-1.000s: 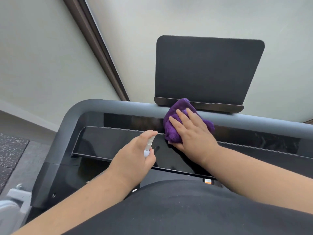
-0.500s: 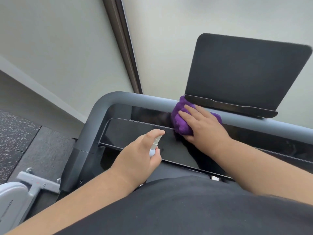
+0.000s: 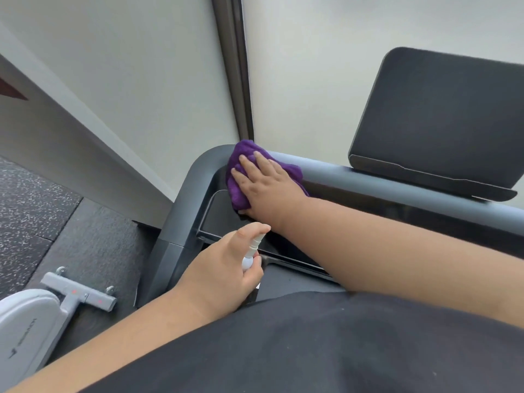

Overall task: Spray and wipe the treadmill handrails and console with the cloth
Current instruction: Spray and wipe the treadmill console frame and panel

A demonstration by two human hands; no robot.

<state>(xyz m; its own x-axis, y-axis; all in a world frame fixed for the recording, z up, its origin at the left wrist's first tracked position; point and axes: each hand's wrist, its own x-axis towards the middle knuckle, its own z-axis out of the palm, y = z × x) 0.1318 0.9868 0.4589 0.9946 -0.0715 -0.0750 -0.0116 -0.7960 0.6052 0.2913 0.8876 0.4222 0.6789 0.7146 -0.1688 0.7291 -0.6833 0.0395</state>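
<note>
My right hand (image 3: 263, 188) presses a purple cloth (image 3: 237, 157) flat against the left corner of the treadmill's grey handrail (image 3: 368, 180), where the bar bends down. The cloth also covers the top left of the glossy black console panel (image 3: 221, 217). My left hand (image 3: 224, 273) is closed around a small white spray bottle (image 3: 252, 251), index finger on its top, held just in front of the console's near edge. A dark tablet holder (image 3: 442, 120) stands on the rail at the right.
A pale wall with a dark vertical strip (image 3: 235, 66) rises close behind the treadmill. Speckled rubber floor (image 3: 34, 211) lies to the left. A white and grey machine base (image 3: 34, 324) sits on the floor at lower left. My dark shirt (image 3: 312, 350) fills the bottom.
My right hand slid the cloth leftward along the rail from beneath the tablet holder to the left corner. The view turned left. My left hand kept hold of the bottle.
</note>
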